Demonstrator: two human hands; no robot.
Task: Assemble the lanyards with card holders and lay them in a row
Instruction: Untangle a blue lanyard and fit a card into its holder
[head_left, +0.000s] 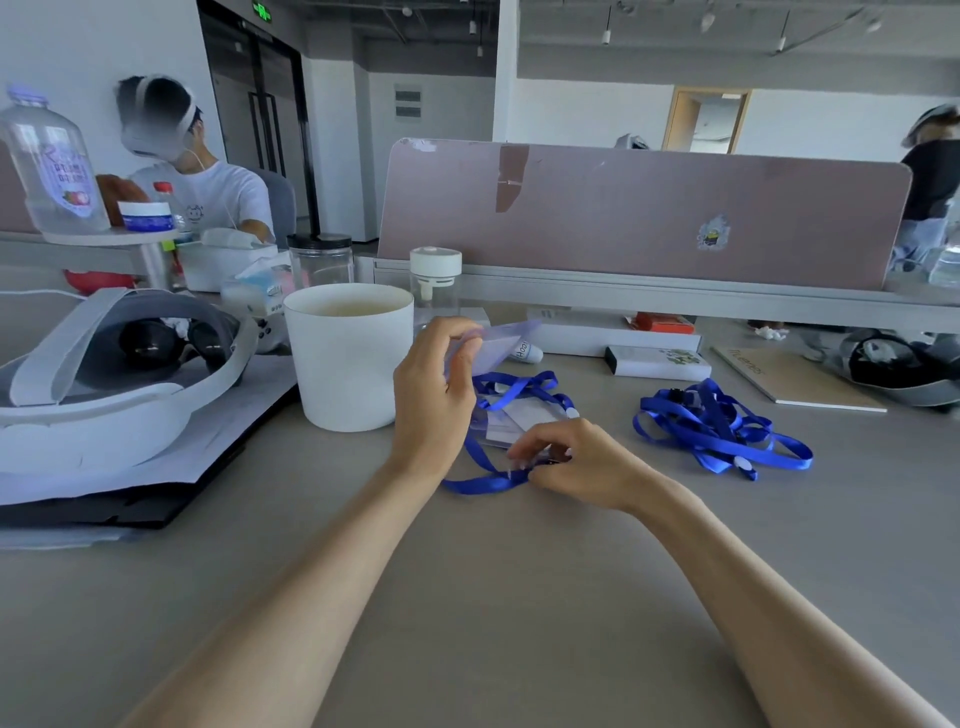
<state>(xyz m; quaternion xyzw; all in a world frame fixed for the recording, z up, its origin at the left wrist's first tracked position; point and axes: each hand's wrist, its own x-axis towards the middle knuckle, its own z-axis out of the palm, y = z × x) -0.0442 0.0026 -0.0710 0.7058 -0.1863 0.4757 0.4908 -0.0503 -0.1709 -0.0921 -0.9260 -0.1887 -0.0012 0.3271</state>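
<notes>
My left hand (434, 395) holds a clear card holder (501, 345) lifted off the desk, pinched between thumb and fingers. My right hand (576, 465) rests low on the desk and pinches the clip end of a blue lanyard (485, 480) whose ribbon loops under both hands. More clear card holders (511, 423) lie flat on the desk between my hands, partly under that ribbon. A tangled pile of further blue lanyards (719, 428) lies to the right, apart from my hands.
A white cup (348, 358) stands just left of my left hand. A white headset (114, 374) sits on papers at far left. Boxes (657, 362), a notebook (795, 382) and a black pouch (904, 371) lie along the back. A pink divider (639, 218) closes the desk's far edge.
</notes>
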